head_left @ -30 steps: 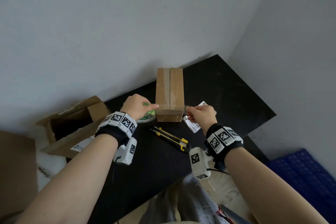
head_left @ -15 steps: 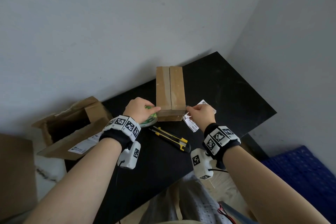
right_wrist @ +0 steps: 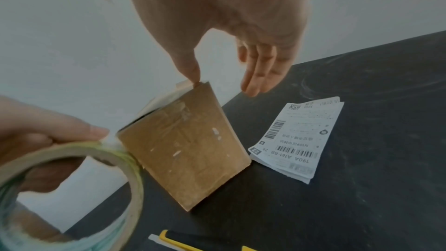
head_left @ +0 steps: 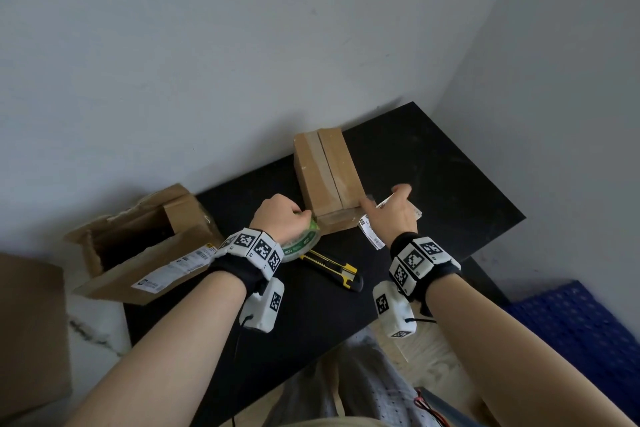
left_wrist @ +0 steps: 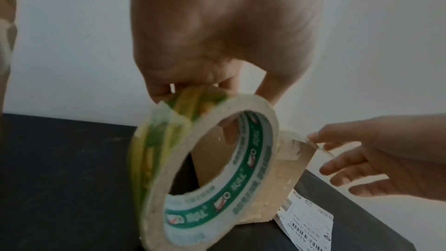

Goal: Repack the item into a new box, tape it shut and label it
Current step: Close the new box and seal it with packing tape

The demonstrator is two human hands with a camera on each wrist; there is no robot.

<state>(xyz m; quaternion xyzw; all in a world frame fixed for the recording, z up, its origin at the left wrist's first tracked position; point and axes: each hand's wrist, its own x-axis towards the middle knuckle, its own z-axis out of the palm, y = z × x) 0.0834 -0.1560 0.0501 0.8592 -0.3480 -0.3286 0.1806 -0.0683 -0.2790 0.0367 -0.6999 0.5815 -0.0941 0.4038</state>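
The closed brown cardboard box (head_left: pixel 325 173) stands on the black table (head_left: pixel 433 184), with clear tape over its near end (right_wrist: pixel 185 146). My left hand (head_left: pixel 294 218) grips the green-printed tape roll (head_left: pixel 299 246) at the box's near left corner; in the left wrist view the fingers curl over the roll (left_wrist: pixel 205 175). My right hand (head_left: pixel 384 199) is at the near right corner. Its thumb (right_wrist: pixel 189 70) presses the tape strip on the top edge while the other fingers (right_wrist: pixel 260 72) stay straight and spread. A stack of white shipping labels (right_wrist: pixel 296 136) lies beside the box.
A yellow-and-black utility knife (head_left: pixel 332 269) lies on the table near my wrists. An opened old box (head_left: pixel 145 243) with a label sits off the table's left edge, a cardboard sheet (head_left: pixel 27 322) further left. A blue crate (head_left: pixel 581 322) is on the floor at right. Walls close behind.
My right hand went from a pinch at the box's near right corner to spread fingers with the thumb on the tape. My left hand drew the roll slightly down and left.
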